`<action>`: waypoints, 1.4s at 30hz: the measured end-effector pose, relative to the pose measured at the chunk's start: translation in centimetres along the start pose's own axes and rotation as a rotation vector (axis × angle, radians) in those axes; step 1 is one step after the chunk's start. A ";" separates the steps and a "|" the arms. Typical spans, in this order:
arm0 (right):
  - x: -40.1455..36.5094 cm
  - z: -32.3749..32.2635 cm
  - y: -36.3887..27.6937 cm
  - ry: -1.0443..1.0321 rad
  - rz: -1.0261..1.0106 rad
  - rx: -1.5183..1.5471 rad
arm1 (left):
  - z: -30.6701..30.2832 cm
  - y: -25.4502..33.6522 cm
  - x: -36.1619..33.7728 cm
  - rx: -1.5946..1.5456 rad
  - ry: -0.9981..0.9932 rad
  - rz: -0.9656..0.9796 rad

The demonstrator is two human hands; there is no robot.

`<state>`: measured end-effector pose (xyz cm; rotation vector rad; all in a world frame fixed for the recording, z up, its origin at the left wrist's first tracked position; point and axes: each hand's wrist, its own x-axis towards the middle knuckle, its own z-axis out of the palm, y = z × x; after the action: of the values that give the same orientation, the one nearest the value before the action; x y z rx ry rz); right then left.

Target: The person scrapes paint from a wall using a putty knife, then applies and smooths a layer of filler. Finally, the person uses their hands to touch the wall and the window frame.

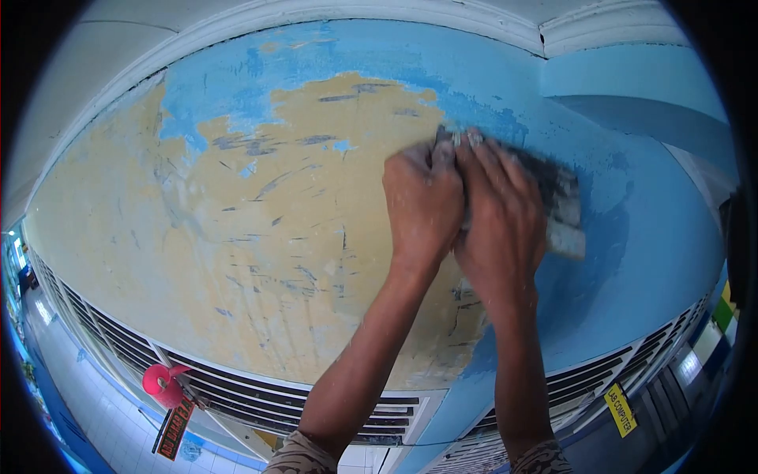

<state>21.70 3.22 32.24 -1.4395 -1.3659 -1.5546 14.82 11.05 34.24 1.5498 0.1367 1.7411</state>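
Both of my hands are up against a wall, partly blue paint and partly bare tan surface. My left hand is closed, its thumb and fingers around the near end of a wide, stained scraper. Close beside it, my right hand wraps over the same tool, fingers bent across its upper side. The scraper's far end sticks out to the right, over the blue paint, smeared by motion. My palms hide its handle and most of its working edge.
White louvred vents run along the wall's bottom. Below them hang a yellow sign, a dark sign with red letters and a pink roll-shaped object. White moulding borders the top. A blue beam juts out at upper right.
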 end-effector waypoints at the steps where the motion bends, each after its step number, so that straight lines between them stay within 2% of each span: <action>1: 0.9 -0.2 0.1 -0.004 0.005 0.009 | 0.1 0.3 0.6 -0.005 -0.033 -0.025; 6: -0.4 -0.4 -0.5 -0.017 0.008 -0.013 | 0.0 0.1 -0.6 0.007 0.018 -0.010; 11: 3.5 -0.5 0.5 0.012 -0.005 -0.009 | 0.7 1.8 3.1 0.001 0.022 -0.016; 13: 3.2 -0.7 0.4 -0.014 -0.002 0.009 | 0.5 1.8 1.7 0.000 0.029 -0.018; 15: 1.5 -0.5 -0.1 0.001 -0.012 -0.025 | 0.2 1.5 1.2 0.002 0.038 -0.015; 18: 3.3 0.1 0.4 0.069 -0.031 -0.036 | 0.3 1.5 2.6 0.092 0.041 0.028; 21: 6.2 -0.1 0.9 0.045 -0.030 0.007 | 0.8 3.0 5.4 -0.045 0.013 -0.013; 26: 3.9 0.2 -0.1 0.068 -0.052 -0.023 | -0.3 1.4 3.2 0.016 0.030 -0.013; 28: 5.2 0.2 -0.1 0.106 -0.071 -0.034 | -0.4 1.9 4.3 0.030 0.021 -0.017; 30: 7.8 0.0 0.3 0.027 -0.064 -0.007 | 0.0 3.0 6.7 -0.094 0.063 -0.010; 32: 7.8 0.0 -0.1 0.014 -0.048 -0.005 | -0.6 3.4 6.7 -0.097 0.014 -0.060; 34: 5.9 0.5 -0.6 0.170 -0.090 -0.007 | -1.2 2.2 5.1 0.026 0.047 -0.009; 38: 6.1 1.3 -1.2 0.200 -0.076 -0.041 | -1.5 2.4 5.3 -0.073 0.064 -0.013; 41: 8.6 0.2 -1.4 0.017 -0.024 0.001 | -1.6 4.0 7.4 -0.124 0.027 -0.089; 42: 8.0 0.2 -1.6 0.013 -0.023 0.004 | -1.8 3.7 6.9 -0.122 0.028 -0.093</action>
<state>18.51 5.49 39.43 -1.4134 -1.3821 -1.5728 11.84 13.46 41.35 1.4095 0.1134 1.6677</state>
